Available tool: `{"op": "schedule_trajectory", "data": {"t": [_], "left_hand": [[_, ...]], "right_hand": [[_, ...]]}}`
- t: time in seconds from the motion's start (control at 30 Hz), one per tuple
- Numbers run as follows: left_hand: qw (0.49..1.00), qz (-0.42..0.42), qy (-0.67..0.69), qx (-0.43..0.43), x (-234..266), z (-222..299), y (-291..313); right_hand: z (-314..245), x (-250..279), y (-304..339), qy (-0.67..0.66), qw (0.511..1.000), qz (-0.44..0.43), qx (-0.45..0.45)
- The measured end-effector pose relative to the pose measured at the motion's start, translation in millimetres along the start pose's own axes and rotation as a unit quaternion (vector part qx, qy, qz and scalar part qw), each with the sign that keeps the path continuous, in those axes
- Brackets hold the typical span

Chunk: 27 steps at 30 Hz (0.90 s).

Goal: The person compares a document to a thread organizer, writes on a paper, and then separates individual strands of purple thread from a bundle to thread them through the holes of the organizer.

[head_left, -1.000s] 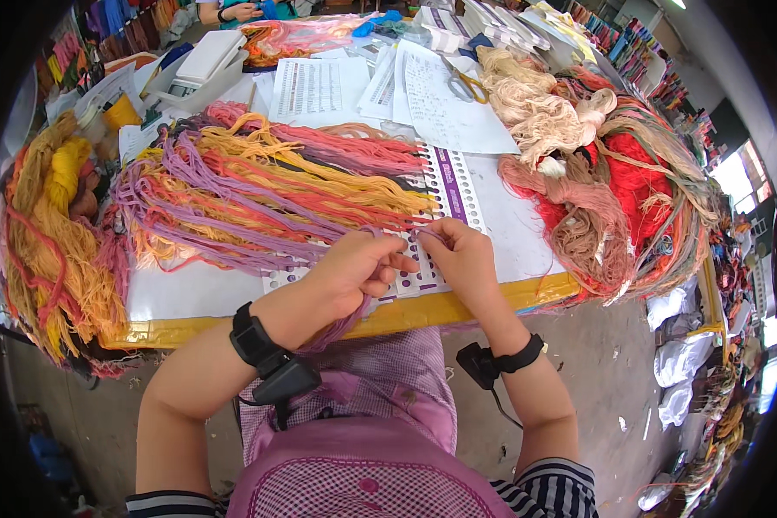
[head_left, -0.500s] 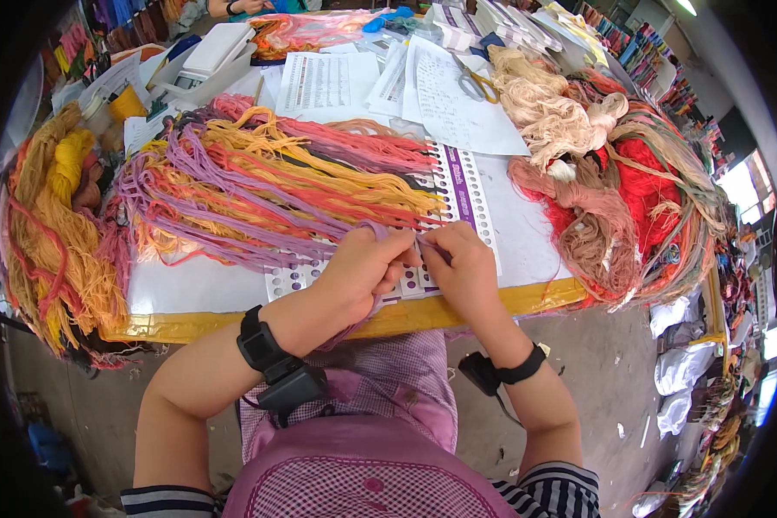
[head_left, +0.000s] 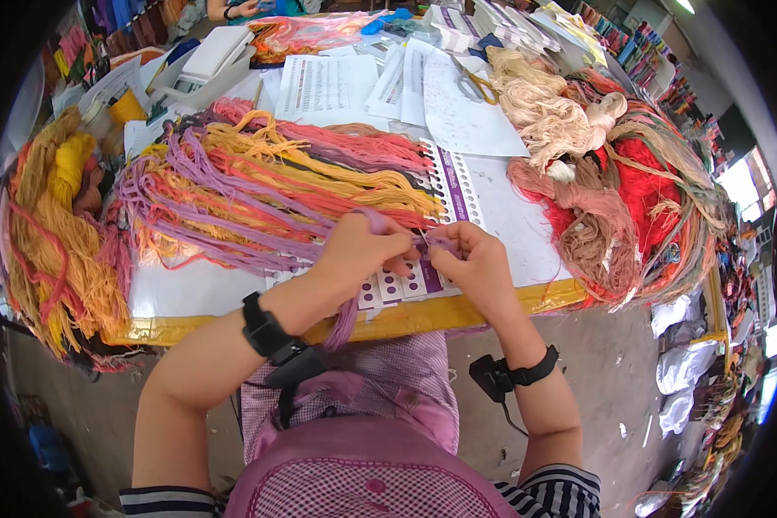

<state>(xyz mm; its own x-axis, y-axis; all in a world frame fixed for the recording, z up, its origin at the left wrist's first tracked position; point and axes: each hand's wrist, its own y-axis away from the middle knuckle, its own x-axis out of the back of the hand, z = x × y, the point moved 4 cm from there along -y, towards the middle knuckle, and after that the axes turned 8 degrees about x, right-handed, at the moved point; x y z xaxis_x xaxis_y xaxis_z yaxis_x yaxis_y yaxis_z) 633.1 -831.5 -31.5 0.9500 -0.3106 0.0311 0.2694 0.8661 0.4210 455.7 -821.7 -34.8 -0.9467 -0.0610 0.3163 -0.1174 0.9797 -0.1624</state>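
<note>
Near the table's front edge, my left hand (head_left: 367,244) is closed round lilac embroidery thread (head_left: 344,321), whose tail hangs below the wrist over the edge. Close beside it, my right hand (head_left: 479,266) pinches the same lilac thread at the holes of a white and purple punched card (head_left: 454,186). Part of that thread is hidden by my fingers. Lengths of yellow, coral and purple thread (head_left: 293,177) fan out leftward from the card's row of holes. The card's lower end shows between and below my hands.
Tan and yellow skeins (head_left: 56,207) hang over the table's left end. Beige skeins (head_left: 535,104) and red skeins (head_left: 643,194) heap at the right. Printed sheets (head_left: 326,89), scissors (head_left: 476,85) and a white bin (head_left: 200,73) lie farther back. Another person's hand (head_left: 249,9) shows at the far edge.
My right hand has shifted slightly right and turned, its fingers spreading a little round the thread. The lilac tail under my left hand now hangs more plainly in view.
</note>
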Motion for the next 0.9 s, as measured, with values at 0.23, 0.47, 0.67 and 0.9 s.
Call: {"op": "schedule_trajectory", "data": {"t": [0.23, 0.47, 0.67, 0.9], "left_hand": [[0.937, -0.136, 0.315, 0.062, 29.9, 3.7, 9.6], [0.971, -0.106, -0.206, -0.056, -12.7, 17.6, -3.1], [0.984, 0.01, -0.177, -0.019, 81.2, 26.5, 29.4], [0.982, 0.076, 0.146, 0.091, 258.1, -6.7, 70.1]], "right_hand": [[-0.6, -8.6, 1.8, 0.102, 0.994, -0.004, 0.033], [-17.5, -12.1, 5.4, 0.193, 0.981, -0.013, 0.027], [-3.8, -6.5, 2.6, 0.145, 0.989, -0.017, 0.007], [-3.6, -8.3, 1.0, 0.174, 0.984, 0.007, 0.032]]}}
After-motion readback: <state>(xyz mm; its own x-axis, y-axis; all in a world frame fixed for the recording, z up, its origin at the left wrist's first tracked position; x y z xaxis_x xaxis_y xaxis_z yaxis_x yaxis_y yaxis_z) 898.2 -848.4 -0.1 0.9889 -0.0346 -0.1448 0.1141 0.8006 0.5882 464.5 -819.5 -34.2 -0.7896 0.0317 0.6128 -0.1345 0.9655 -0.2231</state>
